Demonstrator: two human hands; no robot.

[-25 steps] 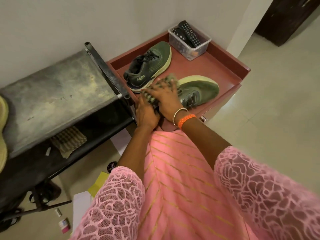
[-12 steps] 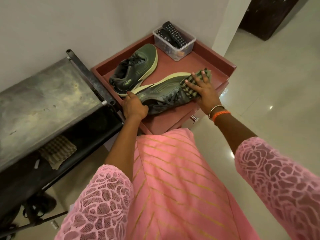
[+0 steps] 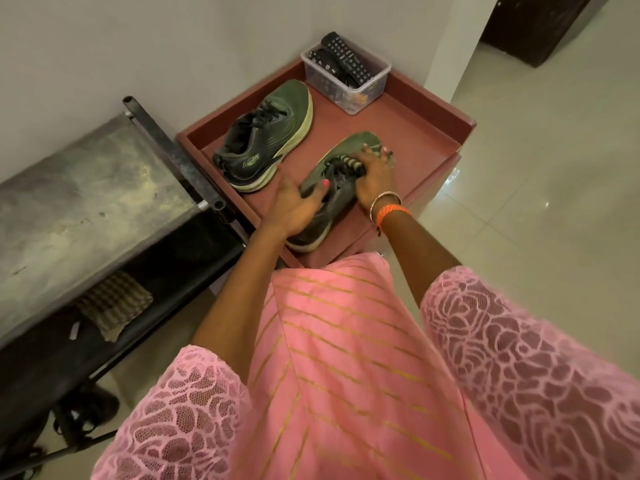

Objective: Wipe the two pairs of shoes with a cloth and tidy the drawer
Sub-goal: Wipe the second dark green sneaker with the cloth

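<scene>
Shoes, a dark green pair with pale soles, sit in the reddish drawer (image 3: pixel 446 133). One shoe (image 3: pixel 266 133) stands upright toward ten o'clock of the drawer, toe pointing to one o'clock, untouched. The near shoe (image 3: pixel 349 143) lies toward six o'clock of the drawer, its toe aimed at twelve and its heel close to the front wall.

The left hand (image 3: pixel 294 209) grips the near shoe at its collar, thumb curled onto the tongue side, fingers wrapped round the heel part. The right hand (image 3: pixel 375 174) presses a striped cloth (image 3: pixel 348 164) onto the laces, fingers bent over the bunched fabric; only a small part of the cloth shows from under the palm. Bangles and an orange band circle the right wrist.

At one o'clock in the drawer's far corner stands a clear plastic box (image 3: pixel 374 84) holding remote controls (image 3: pixel 348 60). To nine o'clock of the drawer, just beside it, stands a worn metal rack (image 3: pixel 86 192); on its lower shelf lies a folded checked rag (image 3: pixel 114 306). Pale tiled floor (image 3: pixel 536 168) spreads toward three o'clock. Pink lace sleeves and a pink striped garment fill the bottom of the view.
</scene>
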